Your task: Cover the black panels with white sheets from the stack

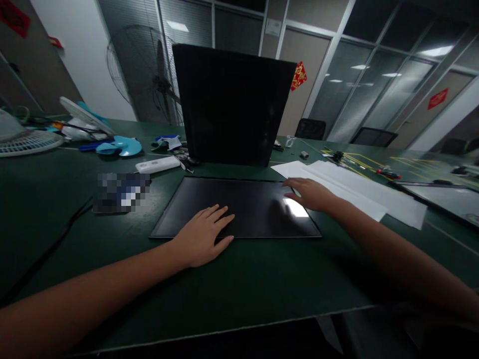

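A flat black glossy panel [239,204] lies on the green table [262,279] in front of me. My left hand [204,237] rests flat on the panel's near edge, fingers stretched out and slightly apart, holding nothing. My right hand [309,193] lies on the panel's far right corner, fingers extended toward the left, palm down. A second black panel [232,104] stands upright just behind the flat one.
White paper sheets [359,192] lie to the right, with another flat screen [445,197] beyond them. At the left are a white power strip [157,164], blue fan blades [119,146], a white fan grille [26,142] and a blurred-out item [121,192]. The table's edge runs near me.
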`<state>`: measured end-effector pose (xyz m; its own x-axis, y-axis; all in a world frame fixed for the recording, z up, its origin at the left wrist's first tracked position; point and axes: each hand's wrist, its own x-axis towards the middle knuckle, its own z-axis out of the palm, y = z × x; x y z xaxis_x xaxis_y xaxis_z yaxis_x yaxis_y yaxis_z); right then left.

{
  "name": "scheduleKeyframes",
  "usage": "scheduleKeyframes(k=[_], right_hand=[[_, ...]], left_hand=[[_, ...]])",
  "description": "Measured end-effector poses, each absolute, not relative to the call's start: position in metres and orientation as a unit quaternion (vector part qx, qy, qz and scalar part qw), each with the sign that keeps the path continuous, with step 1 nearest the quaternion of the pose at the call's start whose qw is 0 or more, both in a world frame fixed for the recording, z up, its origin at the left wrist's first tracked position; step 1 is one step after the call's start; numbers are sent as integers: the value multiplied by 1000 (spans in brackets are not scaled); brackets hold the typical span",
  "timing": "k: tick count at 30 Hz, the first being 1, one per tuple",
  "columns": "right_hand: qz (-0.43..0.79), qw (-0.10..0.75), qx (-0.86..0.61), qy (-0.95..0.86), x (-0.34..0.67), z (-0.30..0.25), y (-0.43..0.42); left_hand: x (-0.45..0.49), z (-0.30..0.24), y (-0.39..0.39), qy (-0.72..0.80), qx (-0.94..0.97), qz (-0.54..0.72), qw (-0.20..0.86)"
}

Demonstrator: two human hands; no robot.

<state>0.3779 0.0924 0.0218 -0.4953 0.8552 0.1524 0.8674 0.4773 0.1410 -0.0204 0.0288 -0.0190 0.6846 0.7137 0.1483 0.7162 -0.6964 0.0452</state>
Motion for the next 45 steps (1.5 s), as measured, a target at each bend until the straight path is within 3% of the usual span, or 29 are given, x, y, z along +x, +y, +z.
scheduleKeyframes(k=[3, 7, 17, 27, 32, 45], right_hand=[[-149, 58, -653, -740, 431, -17, 133], [-44, 33, -774, -631, 478, -55, 152], [-75, -14, -771, -632, 464, -35, 140], [-90, 24, -783, -615, 475, -45, 140], [-33, 4, -793, -608, 477, -46, 140], [-79, -7, -801, -593, 460, -28, 132]], left_hand=[[-23, -18, 33, -393, -918, -51, -22], [-28, -10, 39, -367, -930, -21, -27], [-49, -7, 65, -263, -962, -56, -44], [-42, -11, 60, -295, -948, -116, -16], [-44, -12, 62, -274, -956, -103, -15], [-44, -5, 57, -274, -958, -84, -21]])
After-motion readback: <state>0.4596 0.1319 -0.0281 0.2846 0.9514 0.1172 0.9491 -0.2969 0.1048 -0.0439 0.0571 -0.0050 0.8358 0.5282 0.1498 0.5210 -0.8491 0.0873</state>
